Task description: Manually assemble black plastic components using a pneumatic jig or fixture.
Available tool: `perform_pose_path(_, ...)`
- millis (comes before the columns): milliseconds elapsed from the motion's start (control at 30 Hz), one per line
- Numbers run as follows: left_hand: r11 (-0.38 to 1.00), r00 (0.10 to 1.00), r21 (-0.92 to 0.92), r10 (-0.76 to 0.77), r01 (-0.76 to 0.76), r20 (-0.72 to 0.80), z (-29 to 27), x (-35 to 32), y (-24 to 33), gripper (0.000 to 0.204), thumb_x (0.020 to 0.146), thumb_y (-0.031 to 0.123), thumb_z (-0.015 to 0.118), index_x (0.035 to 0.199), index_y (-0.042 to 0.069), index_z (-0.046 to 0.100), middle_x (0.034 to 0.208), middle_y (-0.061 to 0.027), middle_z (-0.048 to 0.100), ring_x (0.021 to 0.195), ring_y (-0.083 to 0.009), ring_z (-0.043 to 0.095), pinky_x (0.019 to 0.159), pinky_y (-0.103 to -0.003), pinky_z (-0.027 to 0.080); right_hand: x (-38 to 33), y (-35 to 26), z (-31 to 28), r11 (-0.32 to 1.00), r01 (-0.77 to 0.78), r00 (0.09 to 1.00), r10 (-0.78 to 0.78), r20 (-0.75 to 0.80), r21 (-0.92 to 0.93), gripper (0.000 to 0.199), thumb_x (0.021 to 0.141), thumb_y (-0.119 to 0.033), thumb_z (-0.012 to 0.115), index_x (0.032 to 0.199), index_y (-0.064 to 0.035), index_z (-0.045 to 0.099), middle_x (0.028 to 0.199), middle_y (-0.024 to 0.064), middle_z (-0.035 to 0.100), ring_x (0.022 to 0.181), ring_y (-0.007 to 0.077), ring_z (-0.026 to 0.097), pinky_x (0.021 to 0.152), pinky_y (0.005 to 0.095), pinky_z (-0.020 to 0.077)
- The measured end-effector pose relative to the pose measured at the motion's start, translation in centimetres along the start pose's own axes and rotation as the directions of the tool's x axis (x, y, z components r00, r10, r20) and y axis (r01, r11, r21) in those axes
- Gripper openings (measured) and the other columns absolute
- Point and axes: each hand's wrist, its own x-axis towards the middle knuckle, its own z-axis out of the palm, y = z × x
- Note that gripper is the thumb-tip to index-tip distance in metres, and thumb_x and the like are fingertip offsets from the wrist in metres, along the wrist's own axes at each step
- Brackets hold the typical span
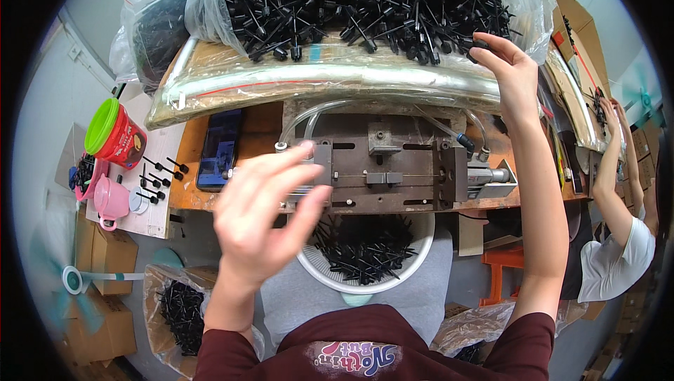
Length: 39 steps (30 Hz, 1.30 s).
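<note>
right hand (511,65) pinching a black part from the bag (365,2) | left hand (263,205) hovering loose, holding nothing, at the press (393,170) | basket (365,251) partly filled, bag staying heaped

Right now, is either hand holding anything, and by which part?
The right hand pinches a small black plastic part from the bag's pile; which end cannot be told. The left hand is blurred, apparently empty.

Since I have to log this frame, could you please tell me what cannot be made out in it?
- Head view: the left hand is motion-blurred, so its grip is unclear.
- The right hand reaches the black parts; its fingertips hide any part pinched.
- The left hand covers the left end of the metal fixture.
- The white basket is partly hidden under the bench.
</note>
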Motion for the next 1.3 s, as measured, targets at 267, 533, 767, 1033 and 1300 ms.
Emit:
perform_pose_path(267, 0.941, 0.998, -0.339, -0.007, 0.026, 0.056, 6.9, 1.6, 2.4, 0.017, 0.081, 0.012, 0.077, 0.093, 0.002, 0.07, 0.102, -0.0118, 0.072, 0.085, -0.0276, 0.068, 0.074, -0.035, 0.055, 0.7, 1.1, -0.9, 1.0, -0.026, 0.999, 0.027, -0.041, 0.01, 0.03, 0.078, -0.002, 0.071, 0.107, -0.0047, 0.077, 0.094, 0.0046, 0.074, 0.086, 0.0081, 0.064, 0.079, 0.0221, 0.0477)
perform_pose_path(533, 0.941, 0.999, -0.338, -0.009, 0.027, 0.053, 9.1, 2.4, 3.1, 0.028, 0.081, 0.006, 0.077, 0.107, 0.002, 0.069, 0.115, -0.0145, 0.07, 0.099, -0.0294, 0.067, 0.086, -0.037, 0.052, 0.8, 2.0, -1.0, 0.995, -0.053, 0.994, 0.061, -0.096, 0.081, 0.023, 0.083, -0.002, 0.071, 0.105, 0.0028, 0.074, 0.092, 0.0059, 0.074, 0.087, 0.0101, 0.066, 0.082, 0.0232, 0.049)
perform_pose_path(767, 0.886, 0.991, -0.443, -0.115, 0.133, 0.067, 9.8, 2.9, 3.1, 0.041, 0.084, 0.003, 0.074, 0.124, 0.003, 0.064, 0.124, -0.0128, 0.066, 0.1, -0.0203, 0.067, 0.084, -0.032, 0.056, 0.2, 1.6, -1.7, 0.884, -0.199, 0.979, 0.195, 0.053, 0.423, 0.018, 0.082, 0.008, 0.067, 0.101, 0.0082, 0.067, 0.1, 0.0162, 0.072, 0.094, 0.0241, 0.072, 0.093, 0.0318, 0.0561)
perform_pose_path(1033, 0.792, 0.977, -0.587, -0.211, 0.166, -0.008, 9.5, 4.2, 4.7, 0.05, 0.082, 0.002, 0.077, 0.13, 0.001, 0.061, 0.118, -0.0155, 0.068, 0.095, -0.0186, 0.071, 0.083, -0.031, 0.058, -7.7, -4.0, 0.2, 0.878, -0.162, 0.986, 0.122, 0.116, 0.451, 0.021, 0.087, 0.005, 0.064, 0.107, 0.0089, 0.068, 0.106, 0.0144, 0.071, 0.098, 0.0206, 0.069, 0.091, 0.0302, 0.0545)
perform_pose_path(1300, 0.847, 0.971, -0.486, -0.238, 0.215, 0.014, 8.4, 1.0, 5.3, 0.03, 0.073, 0.005, 0.086, 0.101, 0.002, 0.074, 0.097, -0.0098, 0.07, 0.083, -0.0166, 0.068, 0.069, -0.027, 0.058, -17.9, -3.2, 3.4, 0.974, 0.214, 0.974, -0.219, 0.058, 0.075, 0.025, 0.077, 0.013, 0.067, 0.1, 0.0037, 0.072, 0.108, 0.0141, 0.071, 0.098, 0.0199, 0.069, 0.082, 0.028, 0.056)
